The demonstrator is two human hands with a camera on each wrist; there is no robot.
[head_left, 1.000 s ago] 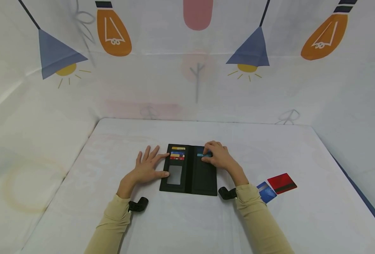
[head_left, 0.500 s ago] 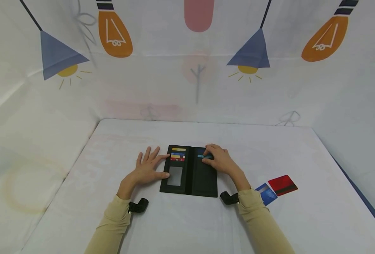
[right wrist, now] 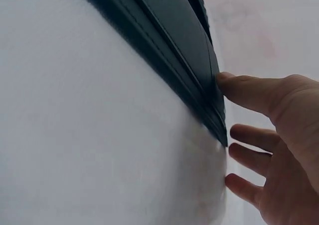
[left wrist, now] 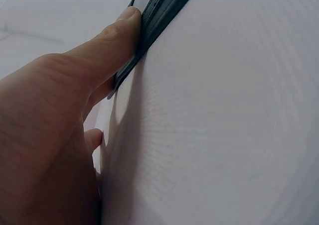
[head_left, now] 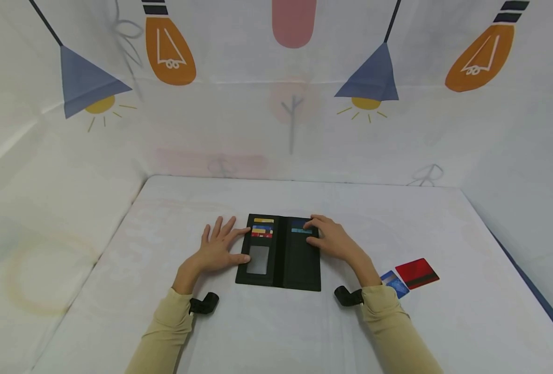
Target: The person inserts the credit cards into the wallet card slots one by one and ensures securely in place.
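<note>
A black bifold wallet (head_left: 301,265) lies spread flat on the table. Several coloured cards (head_left: 262,229) show in its left slots above a clear window, and a blue card (head_left: 299,230) shows in the right slots. My left hand (head_left: 213,253) is spread out, its thumb and index finger resting on the wallet's left edge. At the upper right edge is my right hand (head_left: 334,240), fingers loosely bent and apart, thumb touching the wallet (right wrist: 174,41) in the right wrist view. No card shows between those fingers.
To the right, a red card (head_left: 417,273) and a blue card (head_left: 395,284) lie on the white table (head_left: 267,332), the blue one partly behind the right sleeve (head_left: 393,317). A printed white cloth wall (head_left: 239,124) rises behind the table.
My right hand has drawn back to the right from the blue card in the right slots, and its fingers have loosened. My left hand has stayed in place.
</note>
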